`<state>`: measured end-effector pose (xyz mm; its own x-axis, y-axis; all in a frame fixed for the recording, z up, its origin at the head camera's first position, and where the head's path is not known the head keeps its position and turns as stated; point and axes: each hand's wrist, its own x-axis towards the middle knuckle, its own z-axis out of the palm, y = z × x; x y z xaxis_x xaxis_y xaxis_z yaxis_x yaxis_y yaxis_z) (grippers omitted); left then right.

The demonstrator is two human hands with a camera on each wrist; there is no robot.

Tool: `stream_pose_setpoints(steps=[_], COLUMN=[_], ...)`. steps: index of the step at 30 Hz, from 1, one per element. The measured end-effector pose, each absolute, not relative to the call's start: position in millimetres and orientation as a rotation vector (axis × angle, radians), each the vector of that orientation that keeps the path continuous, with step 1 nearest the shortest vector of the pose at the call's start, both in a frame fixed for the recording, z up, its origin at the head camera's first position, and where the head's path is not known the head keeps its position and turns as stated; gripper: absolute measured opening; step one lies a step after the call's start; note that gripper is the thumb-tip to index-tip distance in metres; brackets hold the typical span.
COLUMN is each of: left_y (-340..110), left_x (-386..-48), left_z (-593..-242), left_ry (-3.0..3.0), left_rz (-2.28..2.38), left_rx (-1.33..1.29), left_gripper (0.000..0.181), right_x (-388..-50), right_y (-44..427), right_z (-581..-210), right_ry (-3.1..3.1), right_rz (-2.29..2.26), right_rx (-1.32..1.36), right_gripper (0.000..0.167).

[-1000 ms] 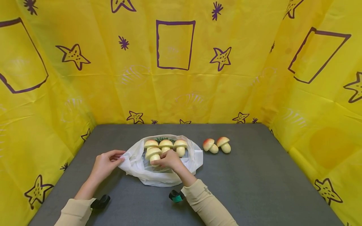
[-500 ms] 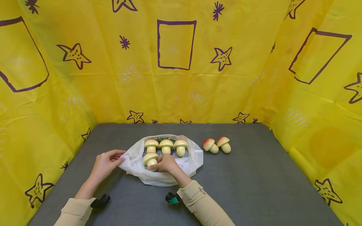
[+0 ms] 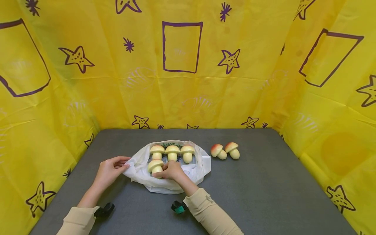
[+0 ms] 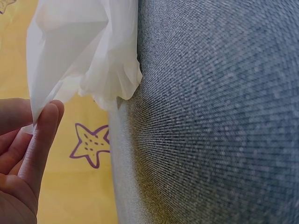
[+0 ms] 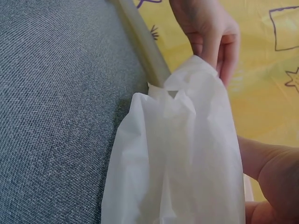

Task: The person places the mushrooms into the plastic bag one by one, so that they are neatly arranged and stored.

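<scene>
A white plastic bag [image 3: 139,168] lies open on the grey table, several mushroom-shaped pieces inside it. Three of them stand in a back row, among them a middle mushroom [image 3: 172,150]. My left hand [image 3: 108,170] pinches the bag's left edge between thumb and fingers; the left wrist view shows the bag [image 4: 84,46] hanging from that hand [image 4: 28,158]. Inside the opening, my right hand [image 3: 175,172] holds the stem of the front-left mushroom [image 3: 155,165]. In the right wrist view the bag [image 5: 187,154] hides the fingertips of my right hand [image 5: 273,179].
Two more mushrooms [image 3: 218,151] with reddish caps lie on the grey table [image 3: 258,189] just right of the bag. Something green and leafy [image 3: 171,144] shows at the bag's back rim. Yellow patterned cloth [image 3: 188,98] surrounds the table at the back and sides.
The front mushroom and my right hand have moved slightly left and toward the near side inside the bag, away from the back row. My left hand has stayed in place.
</scene>
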<state>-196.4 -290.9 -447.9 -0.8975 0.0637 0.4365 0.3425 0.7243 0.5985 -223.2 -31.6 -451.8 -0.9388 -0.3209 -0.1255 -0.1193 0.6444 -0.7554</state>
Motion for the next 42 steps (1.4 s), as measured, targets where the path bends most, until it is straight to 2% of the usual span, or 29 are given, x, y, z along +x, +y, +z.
stream_pose_setpoints(steps=[18,42], left_y=[-289.7,-292.0], left_x=[-197.9,-198.4], left_z=[-448.3,-449.3], left_ry=[-2.536,-2.526], left_rz=[-0.994,-1.021], left_rx=[-0.316,-0.318], left_gripper=[0.022,0.022], right_x=[-220.6,-220.3], right_y=[-30.1,-23.2], right_z=[-451.1,-450.1], right_ry=[2.560,2.562], right_rz=[-1.196,-1.175], right_rx=[-0.357,-0.390], right_gripper=[0.031,0.029])
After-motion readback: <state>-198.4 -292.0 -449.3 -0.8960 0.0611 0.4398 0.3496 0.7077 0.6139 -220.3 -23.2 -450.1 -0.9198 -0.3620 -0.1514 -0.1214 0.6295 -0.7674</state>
